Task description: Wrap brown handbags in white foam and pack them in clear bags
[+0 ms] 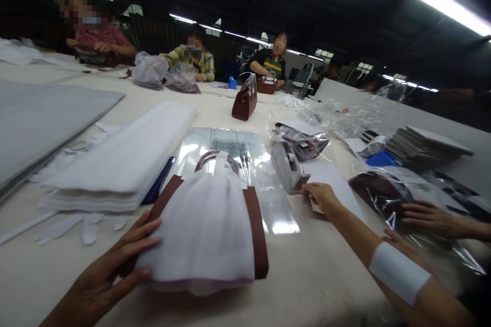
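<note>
A brown handbag lies in front of me, its middle wrapped in white sheet material; a white strip crosses its handle. My left hand rests against the bag's left side, fingers spread. At the front end of a grey tape dispenser, my right hand has thumb and finger pinched together; whatever is between them is too small to make out. A white patch is on my right forearm. Under the bag's handle lies a clear plastic sleeve.
Stacked white sheets and grey sheets lie left. Another person's hand touches a plastic-wrapped dark item at right. A brown bag stands farther back, near wrapped items. Several people sit across the table.
</note>
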`<move>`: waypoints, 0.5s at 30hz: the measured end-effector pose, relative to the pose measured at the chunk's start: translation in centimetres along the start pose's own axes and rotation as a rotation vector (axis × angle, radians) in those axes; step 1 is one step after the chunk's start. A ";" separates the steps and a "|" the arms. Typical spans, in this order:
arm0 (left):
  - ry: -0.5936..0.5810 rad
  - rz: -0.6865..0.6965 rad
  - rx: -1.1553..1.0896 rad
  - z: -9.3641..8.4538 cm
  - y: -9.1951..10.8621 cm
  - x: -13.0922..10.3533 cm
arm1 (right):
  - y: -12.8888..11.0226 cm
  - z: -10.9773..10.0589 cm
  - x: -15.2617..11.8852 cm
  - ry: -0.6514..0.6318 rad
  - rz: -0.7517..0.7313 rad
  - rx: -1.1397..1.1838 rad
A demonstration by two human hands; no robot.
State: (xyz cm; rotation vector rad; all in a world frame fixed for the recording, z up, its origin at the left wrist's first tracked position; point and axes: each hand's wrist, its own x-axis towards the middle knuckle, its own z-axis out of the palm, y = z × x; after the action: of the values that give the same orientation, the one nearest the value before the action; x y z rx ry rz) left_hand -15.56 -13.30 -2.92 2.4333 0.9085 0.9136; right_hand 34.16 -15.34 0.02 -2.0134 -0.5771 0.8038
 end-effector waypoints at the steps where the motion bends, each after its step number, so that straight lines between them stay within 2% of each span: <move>1: -0.036 -0.008 -0.034 -0.3 0.7 0.1 | 0.0 0.1 -0.6 -0.001 -0.016 0.029; 3: -0.017 -0.007 -0.140 -0.6 1.8 0.4 | 0.1 0.0 -1.9 -0.013 -0.026 0.095; 6: 0.020 -0.010 -0.252 -0.8 2.3 0.6 | 0.9 -0.4 -3.2 -0.013 0.000 0.162; 10: 0.020 -0.039 -0.233 -0.6 2.2 0.2 | 2.1 -0.3 -3.6 -0.002 0.013 0.194; 15: 0.028 -0.010 -0.171 0.0 1.4 0.0 | 2.5 -0.5 -3.1 -0.006 0.000 0.191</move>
State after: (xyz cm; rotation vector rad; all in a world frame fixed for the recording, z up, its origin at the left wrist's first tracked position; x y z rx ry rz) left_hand -14.96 -14.24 -2.13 2.2744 0.8159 0.9817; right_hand 32.63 -18.94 -0.92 -1.8369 -0.4852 0.8333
